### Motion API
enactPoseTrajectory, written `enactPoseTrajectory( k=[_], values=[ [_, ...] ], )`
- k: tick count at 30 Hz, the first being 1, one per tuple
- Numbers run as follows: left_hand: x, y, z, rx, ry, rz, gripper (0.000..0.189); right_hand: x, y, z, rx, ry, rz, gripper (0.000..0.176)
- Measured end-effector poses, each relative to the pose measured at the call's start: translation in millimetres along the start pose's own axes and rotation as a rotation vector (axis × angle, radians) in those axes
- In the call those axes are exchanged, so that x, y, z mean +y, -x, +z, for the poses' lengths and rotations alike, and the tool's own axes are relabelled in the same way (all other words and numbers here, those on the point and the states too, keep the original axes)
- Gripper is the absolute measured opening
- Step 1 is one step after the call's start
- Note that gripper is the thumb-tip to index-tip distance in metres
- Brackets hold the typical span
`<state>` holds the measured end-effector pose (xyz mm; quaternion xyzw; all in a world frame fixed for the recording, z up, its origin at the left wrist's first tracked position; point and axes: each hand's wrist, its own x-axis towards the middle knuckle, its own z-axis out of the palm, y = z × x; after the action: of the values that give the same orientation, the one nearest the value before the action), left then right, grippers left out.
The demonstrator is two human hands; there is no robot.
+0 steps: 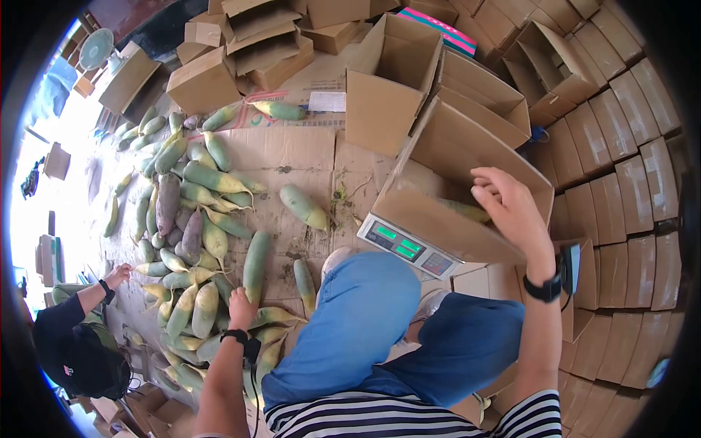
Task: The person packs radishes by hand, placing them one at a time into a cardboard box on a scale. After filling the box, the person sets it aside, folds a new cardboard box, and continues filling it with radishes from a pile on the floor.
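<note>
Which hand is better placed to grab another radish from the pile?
Probably the left hand: it is down among the radishes, while the right hand is over the open box on the scale.

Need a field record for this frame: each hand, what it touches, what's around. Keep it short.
left hand: at the near end of a long radish on the radish pile; hold unclear
right hand: open, over the rim of the open box
box support: scale, display lit
box contents: one radish inside visible
floor: flattened cardboard
other person: lower left, one hand by the pile
background: more open boxes behind, stacked closed boxes at right
</note>
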<state>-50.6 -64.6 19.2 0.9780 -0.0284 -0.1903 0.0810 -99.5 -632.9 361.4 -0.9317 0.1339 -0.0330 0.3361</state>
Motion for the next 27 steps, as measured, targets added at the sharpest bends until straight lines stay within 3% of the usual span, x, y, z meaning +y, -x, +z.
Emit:
enactPoseTrajectory(
  k=[3, 6, 8, 13, 15, 17, 19, 21, 23, 27],
  values=[
    [3.5, -25.7, 8.5, 0.119, 0.074, -0.075, 0.049, -32.6, 14.0, 20.3, -0.066, -0.161, -0.131, 0.027],
    [2.3, -40.7, 25.7, 0.040, 0.156, -0.140, 0.054, -31.6, 16.7, 45.1, -0.057, -0.157, -0.225, 0.024],
    [-2.5, -48.0, 35.2, -0.009, 0.197, -0.166, 0.065, -27.1, 20.1, 48.3, -0.084, 0.000, -0.286, 0.021],
    [-4.4, -52.9, 37.2, 0.081, 0.023, -0.162, 0.074, -21.0, 16.5, 48.9, 0.018, -0.108, -0.209, 0.019],
    [12.6, -54.8, 21.9, -0.062, 0.021, -0.297, 0.077, -16.5, 16.9, 52.2, 0.025, -0.006, -0.223, 0.019],
    [35.3, -50.2, 15.9, -0.090, -0.005, -0.286, 0.078, -14.5, 20.7, 62.0, -0.004, 0.015, -0.171, 0.020],
    [57.2, -39.1, 10.4, 0.034, -0.048, -0.281, 0.080, -16.2, 23.8, 69.9, -0.065, 0.094, -0.317, 0.022],
    [40.0, -46.7, 37.6, 0.100, -0.014, -0.232, 0.082, -16.7, 27.1, 77.7, -0.082, 0.116, -0.325, 0.023],
    [35.9, -51.6, 46.9, 0.015, 0.127, -0.279, 0.081, -17.7, 29.3, 84.1, -0.116, 0.147, -0.381, 0.023],
    [57.9, -50.2, 20.9, -0.147, -0.092, -0.192, 0.081, -14.7, 33.4, 93.2, -0.176, 0.188, -0.367, 0.021]
  ],
)
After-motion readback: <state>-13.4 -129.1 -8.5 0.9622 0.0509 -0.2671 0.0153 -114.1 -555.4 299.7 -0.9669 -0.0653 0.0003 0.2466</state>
